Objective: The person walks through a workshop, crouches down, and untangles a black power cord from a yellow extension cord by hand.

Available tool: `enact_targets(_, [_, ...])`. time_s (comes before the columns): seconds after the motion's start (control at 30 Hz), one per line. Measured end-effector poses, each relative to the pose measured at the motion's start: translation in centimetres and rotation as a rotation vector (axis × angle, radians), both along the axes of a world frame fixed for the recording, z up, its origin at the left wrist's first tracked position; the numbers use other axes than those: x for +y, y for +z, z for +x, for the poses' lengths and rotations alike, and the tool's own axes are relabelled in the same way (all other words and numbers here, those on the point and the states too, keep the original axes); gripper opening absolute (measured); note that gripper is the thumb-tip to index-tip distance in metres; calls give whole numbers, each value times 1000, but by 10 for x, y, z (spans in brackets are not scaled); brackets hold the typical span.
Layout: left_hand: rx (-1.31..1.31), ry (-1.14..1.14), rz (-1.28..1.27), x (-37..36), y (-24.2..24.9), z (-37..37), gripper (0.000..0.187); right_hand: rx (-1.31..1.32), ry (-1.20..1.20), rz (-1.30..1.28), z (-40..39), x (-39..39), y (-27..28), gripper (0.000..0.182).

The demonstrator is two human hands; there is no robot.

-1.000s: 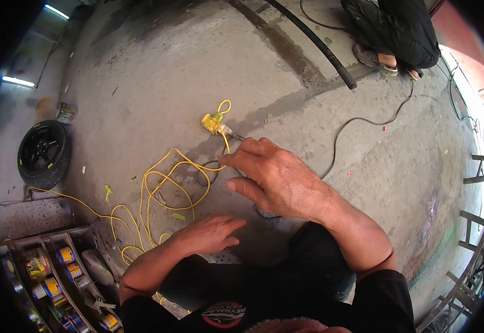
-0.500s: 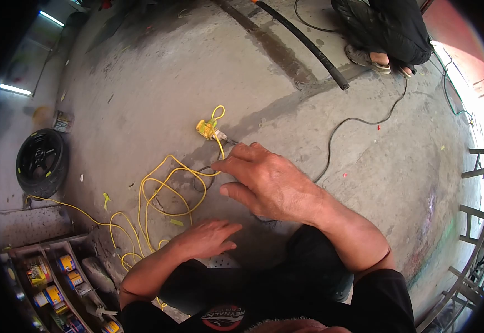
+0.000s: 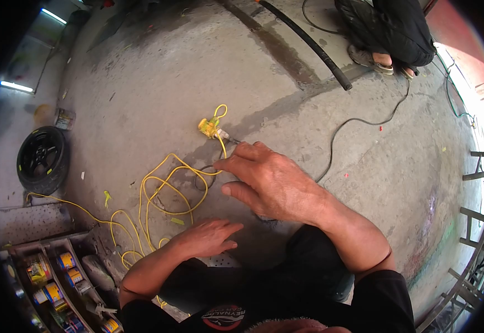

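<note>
My right hand (image 3: 267, 178) is raised over the floor in the middle of the view, its thumb apart from its bent fingers and nothing seen in it. Lower and to the left, my left hand (image 3: 211, 237) hovers near my lap, thumb apart from the fingers, empty. Just beyond my right fingertips lies a yellow connector (image 3: 207, 127), joined to a pale plug (image 3: 222, 135) on a dark cord. A yellow cable (image 3: 171, 212) spreads in loose loops on the floor left of my hands. Part of the dark cord is hidden behind my right hand.
A person in dark clothes (image 3: 403, 33) crouches at the upper right. A black hose (image 3: 314, 47) lies on the concrete floor (image 3: 158, 83). A wheel (image 3: 42, 158) is at left, a shelf (image 3: 44, 252) with cans lower left, metal racks (image 3: 478, 225) at right.
The view has shifted very slightly, so the floor objects sit a little to the right. Both hands keep nearly the same pose.
</note>
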State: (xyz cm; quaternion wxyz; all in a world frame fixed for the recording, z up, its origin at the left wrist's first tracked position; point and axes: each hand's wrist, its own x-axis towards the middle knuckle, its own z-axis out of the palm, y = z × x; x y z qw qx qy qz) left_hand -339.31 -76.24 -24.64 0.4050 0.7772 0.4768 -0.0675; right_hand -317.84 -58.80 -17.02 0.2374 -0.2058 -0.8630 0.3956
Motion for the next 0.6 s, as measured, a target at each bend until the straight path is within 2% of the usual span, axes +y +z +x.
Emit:
enact_targets(0.13, [78, -10, -126, 9, 13, 4, 58, 5, -1, -12, 0, 1, 2, 40])
enact_targets(0.27, [66, 5, -126, 9, 15, 4, 58, -21, 17, -6, 1, 2, 8, 34])
enact_targets(0.6, [64, 8, -144, 10, 11, 3, 58, -16, -1, -7, -1, 1, 5, 40])
